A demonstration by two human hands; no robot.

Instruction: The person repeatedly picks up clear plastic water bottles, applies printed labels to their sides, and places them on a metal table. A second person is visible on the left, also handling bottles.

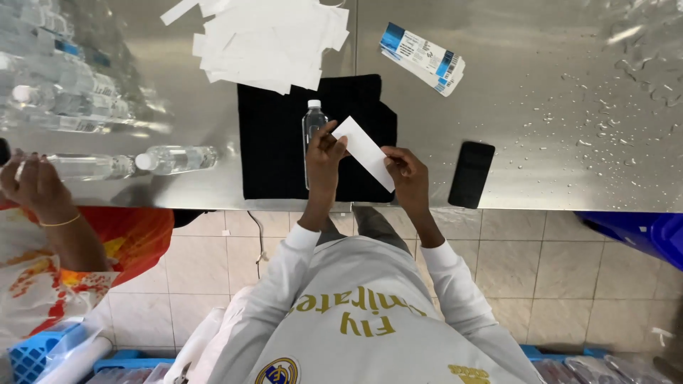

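My left hand and my right hand hold a white paper strip between them, one at each end, over a black cloth on the steel table. A clear plastic bottle with a white cap lies on the cloth, partly under my left hand.
A pile of white paper strips lies beyond the cloth, a stack of printed blue-and-white labels to its right. A black phone rests near the table edge. More bottles lie at left, where another person's hand works. Water drops wet the right side.
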